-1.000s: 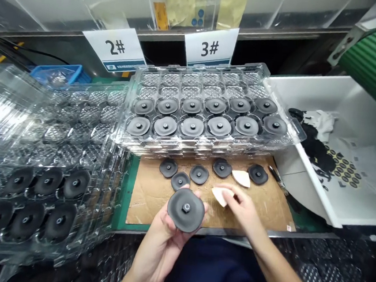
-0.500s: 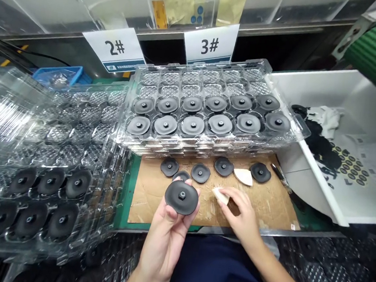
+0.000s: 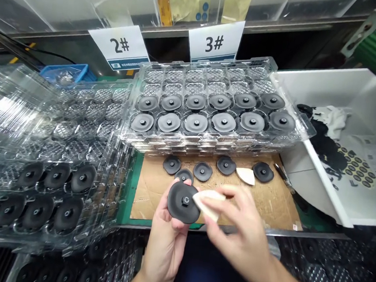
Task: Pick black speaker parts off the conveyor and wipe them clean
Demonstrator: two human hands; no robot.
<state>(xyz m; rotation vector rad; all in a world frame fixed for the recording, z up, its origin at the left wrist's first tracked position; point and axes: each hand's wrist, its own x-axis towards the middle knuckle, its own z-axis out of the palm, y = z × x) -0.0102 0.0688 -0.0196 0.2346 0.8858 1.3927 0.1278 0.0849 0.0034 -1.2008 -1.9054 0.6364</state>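
My left hand (image 3: 167, 241) grips a black rounded disc (image 3: 178, 208) with a small raised hub at its centre, tilted towards me. Pinched in my right hand (image 3: 242, 235) is a white wedge-shaped pad (image 3: 209, 203); its tip meets or overlaps the disc's right side near the hub. Behind them, on a brown cardboard sheet (image 3: 149, 195), lie several similar discs, among them one black disc (image 3: 202, 171) in the middle and another disc (image 3: 263, 172) at the right. A second white wedge pad (image 3: 245, 176) rests between two of those discs.
A stack of clear plastic trays (image 3: 208, 138) holding black discs stands behind the cardboard. More clear trays (image 3: 95, 203) are at the left. At the right, a white bin (image 3: 323, 185) holds black pieces and stickers; a dark pen-like tool (image 3: 282, 176) lies beside it.
My right hand has lifted the white wedge pad off the cardboard and brought it left to the disc. The disc in my left hand has tilted and shifted slightly.
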